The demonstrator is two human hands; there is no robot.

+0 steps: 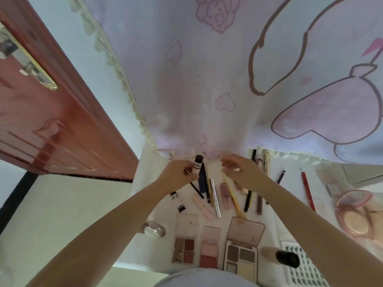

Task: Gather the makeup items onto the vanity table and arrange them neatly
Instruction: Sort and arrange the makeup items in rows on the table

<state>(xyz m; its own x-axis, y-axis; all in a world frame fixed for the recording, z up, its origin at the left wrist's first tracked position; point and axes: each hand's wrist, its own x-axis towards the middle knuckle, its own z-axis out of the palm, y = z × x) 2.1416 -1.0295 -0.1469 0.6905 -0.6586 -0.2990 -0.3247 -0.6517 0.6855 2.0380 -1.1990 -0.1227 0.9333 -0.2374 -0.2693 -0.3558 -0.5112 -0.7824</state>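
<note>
The white vanity table (145,162) holds several makeup items. My left hand (178,172) grips a small white tube with a dark cap (198,162), held upright near the table's far edge. My right hand (238,170) hovers beside it with curled fingers that seem to pinch something tiny; I cannot make out what. Pencils and liner pens (207,187) lie below the hands, with pink lip tubes (224,194) and a yellow pencil (234,199). Three open palettes (184,248) (209,255) (241,257) sit in a row near me.
A pink patterned curtain (228,79) hangs behind the table. A red wooden door (51,121) stands at the left. A red pencil (307,189), a pink powder compact (356,220), a lash tray (302,266), a dark-capped bottle (287,258) and a clear round object (154,228) lie around.
</note>
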